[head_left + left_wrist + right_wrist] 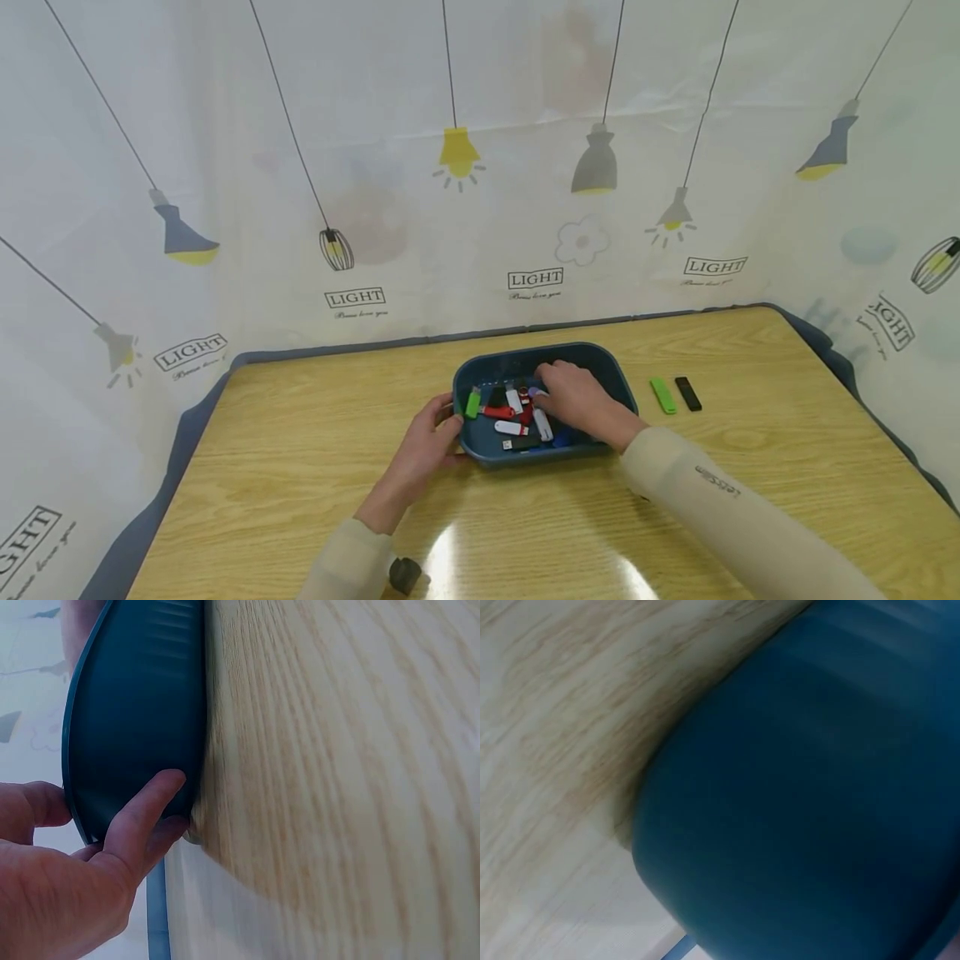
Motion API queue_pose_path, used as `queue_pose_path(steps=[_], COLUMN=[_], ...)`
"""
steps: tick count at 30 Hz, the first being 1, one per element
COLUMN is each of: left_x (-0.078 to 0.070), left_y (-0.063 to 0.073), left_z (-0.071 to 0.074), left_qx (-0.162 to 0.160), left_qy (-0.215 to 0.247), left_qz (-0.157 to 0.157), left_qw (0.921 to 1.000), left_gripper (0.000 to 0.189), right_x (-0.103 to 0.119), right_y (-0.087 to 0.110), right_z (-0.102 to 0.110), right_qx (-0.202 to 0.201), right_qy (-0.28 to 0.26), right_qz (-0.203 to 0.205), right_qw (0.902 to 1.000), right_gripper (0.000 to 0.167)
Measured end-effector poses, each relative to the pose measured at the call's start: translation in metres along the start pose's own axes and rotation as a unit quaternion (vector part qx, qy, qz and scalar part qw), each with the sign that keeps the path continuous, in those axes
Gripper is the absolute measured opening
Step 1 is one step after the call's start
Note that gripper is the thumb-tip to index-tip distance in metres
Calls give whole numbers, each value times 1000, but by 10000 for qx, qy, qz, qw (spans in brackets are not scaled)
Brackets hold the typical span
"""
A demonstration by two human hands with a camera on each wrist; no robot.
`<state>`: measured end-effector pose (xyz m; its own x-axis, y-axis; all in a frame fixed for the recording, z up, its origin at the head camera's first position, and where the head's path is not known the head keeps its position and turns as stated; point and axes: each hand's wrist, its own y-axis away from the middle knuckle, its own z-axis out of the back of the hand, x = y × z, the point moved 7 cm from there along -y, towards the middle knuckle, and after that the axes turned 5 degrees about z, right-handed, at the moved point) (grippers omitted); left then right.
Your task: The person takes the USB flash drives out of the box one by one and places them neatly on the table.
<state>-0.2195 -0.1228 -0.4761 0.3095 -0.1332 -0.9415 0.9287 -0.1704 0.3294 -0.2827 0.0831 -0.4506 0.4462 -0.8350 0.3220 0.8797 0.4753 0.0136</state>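
A dark blue plastic bin (495, 454) sits on the table with several USB flash drives in it. My left hand (423, 442) grips its left end; in the left wrist view, fingers (146, 806) lie against the outer wall, with the rim between them and the thumb. Inside the bin, my right hand (577, 402) reaches down among the drives, its fingertips beside a white flash drive (542, 423) and a small purple piece (533, 392). Whether they pinch anything is hidden. Nearby lie a green drive (473, 403), a red one (497, 412) and a white-and-red one (512, 428).
Right of the bin, a green flash drive (663, 396) and a black flash drive (687, 394) lie side by side on the wooden table (300, 467). A small dark object (405, 575) is by the left sleeve. A lamp-printed curtain (480, 225) hangs behind the table.
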Motion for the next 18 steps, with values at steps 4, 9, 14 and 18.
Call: queue_pose_path(steps=[4, 9, 14, 18], left_x=[0, -2, -1, -1], left_y=[1, 2, 1, 1], left_z=[-1, -1, -1, -1], left_qx=[-15, -44, -47, -52], left_qy=[-24, -27, -48, -61], left_qz=[-32, -67, -63, -51], left_qw=[10000, 10000, 10000, 10000], left_gripper=[54, 54, 54, 54], right_x=[0, 0, 0, -1], right_y=[-1, -1, -2, -2], right_z=[-1, -1, -1, -2], right_qx=[151, 280, 329, 348], right_qy=[-8, -59, -138, -185], right_qz=[-35, -61, -94, -138], right_qw=[9999, 9996, 9993, 9991], right_gripper=[32, 31, 33, 34])
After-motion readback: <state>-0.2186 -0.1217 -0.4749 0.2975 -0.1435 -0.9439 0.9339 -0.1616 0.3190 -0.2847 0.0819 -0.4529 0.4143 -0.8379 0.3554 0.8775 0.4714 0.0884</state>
